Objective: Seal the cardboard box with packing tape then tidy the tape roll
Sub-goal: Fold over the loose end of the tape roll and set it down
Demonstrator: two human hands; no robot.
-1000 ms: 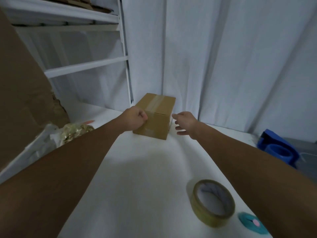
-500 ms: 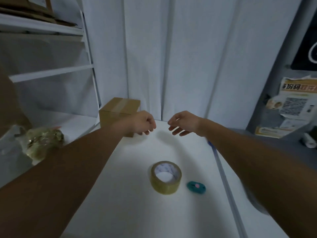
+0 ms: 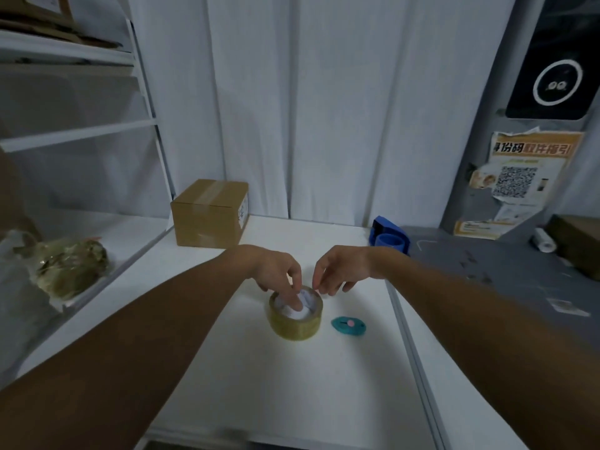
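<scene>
The cardboard box (image 3: 209, 216) stands at the back left of the white table (image 3: 259, 384), with clear tape along its top seam and down its front. The yellowish tape roll (image 3: 293, 324) lies flat in the middle of the table. My left hand (image 3: 279, 274) hangs over the roll's far left rim, its fingers reaching straight down into the core. I cannot see a grip on the rim. My right hand (image 3: 337, 271) hovers just above the roll's right rim with loosely curled fingers and holds nothing.
A small teal cutter (image 3: 348, 325) lies just right of the roll. A blue tape dispenser (image 3: 389, 237) sits at the back right table edge. A crinkled plastic bag (image 3: 69, 267) lies on the lower shelf at left. A grey surface adjoins on the right.
Both hands have left the box and come back down to the tape roll. My left fingers now dip into its core. The view has swung right and down.
</scene>
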